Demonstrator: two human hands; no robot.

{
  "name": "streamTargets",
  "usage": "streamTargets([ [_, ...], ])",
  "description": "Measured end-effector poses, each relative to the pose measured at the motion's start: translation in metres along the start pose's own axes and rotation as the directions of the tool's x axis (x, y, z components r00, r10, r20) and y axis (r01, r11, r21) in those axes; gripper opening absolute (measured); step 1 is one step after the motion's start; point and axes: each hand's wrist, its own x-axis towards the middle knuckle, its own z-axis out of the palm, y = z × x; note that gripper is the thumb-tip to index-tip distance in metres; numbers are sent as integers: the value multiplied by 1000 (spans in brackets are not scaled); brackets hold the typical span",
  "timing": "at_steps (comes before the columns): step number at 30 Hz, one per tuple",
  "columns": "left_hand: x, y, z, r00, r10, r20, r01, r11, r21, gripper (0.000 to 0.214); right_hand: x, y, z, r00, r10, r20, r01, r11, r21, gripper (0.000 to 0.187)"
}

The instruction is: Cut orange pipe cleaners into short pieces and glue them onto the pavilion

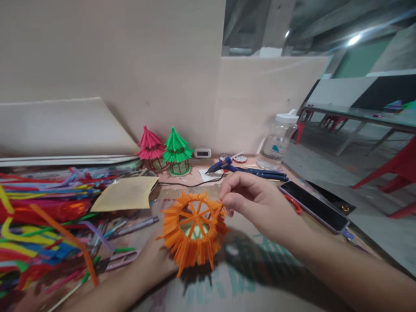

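Observation:
An orange pipe-cleaner model pavilion (191, 253) is tipped towards me in the middle of the head view, its fringed roof ring crossed by spokes and a pale green base showing through. My left hand (164, 258) reaches under it from the left and holds it up; its fingers are hidden behind the fringe. At the ring's upper right edge, my right hand (242, 195) has thumb and forefinger closed on a short orange pipe-cleaner piece (221, 204). Behind stand a finished pink pavilion (150, 145) and a green pavilion (177, 149).
Many coloured pipe cleaners (48, 225) pile up at left, beside a yellowish card (125, 195). A blue glue gun (222, 164), pliers (266, 174), a phone (313, 206) and a clear water bottle (274, 145) lie or stand behind and right. A pale panel (162, 65) closes the back.

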Motion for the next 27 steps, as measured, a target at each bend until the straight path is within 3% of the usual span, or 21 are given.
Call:
streamTargets([
  [3, 9, 10, -6, 998, 55, 43, -52, 996, -74, 36, -10, -3, -1, 967, -239, 94, 256, 870, -421, 11],
  [7, 16, 13, -7, 990, 138, -4, -137, 985, -102, 35, -17, -1, -3, 925, -279, 259, 380, 710, -593, 10],
  [16, 10, 8, -2, 991, 135, -1, -135, 990, -46, 23, -21, 2, 0, 906, -202, 372, 410, 640, -650, 13],
  [27, 11, 9, -2, 985, 171, -19, -171, 985, 9, 27, -23, 3, 1, 913, -205, 353, 401, 609, -685, 11],
])
